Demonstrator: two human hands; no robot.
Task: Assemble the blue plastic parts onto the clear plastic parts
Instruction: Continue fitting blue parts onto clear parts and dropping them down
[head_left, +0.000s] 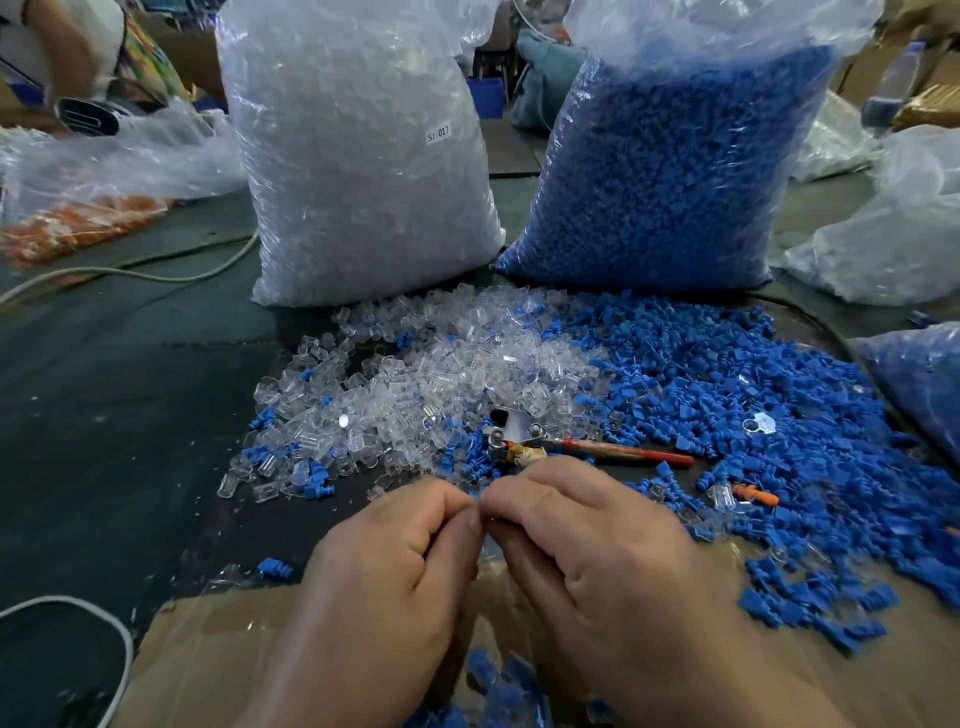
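Small ribbed blue plastic parts (727, 395) lie heaped loosely just right of the pile of small clear plastic parts (415, 374), edges mingling.

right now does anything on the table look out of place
Yes. An orange part lies among the blue parts, off-colour for that pile. A red-handled tool lies across the parts, its head partly under the clear parts.

bright, soft, even light, apparently from above; shadows are faint, darkest at the foot of the clear bag (358, 156). white glare streaks its film and the crumpled top of the blue bag (670, 171). loose blue parts (753, 415) smear with motion blur toward the lower right. wide-angle bending curves the edges; the far background is soft.
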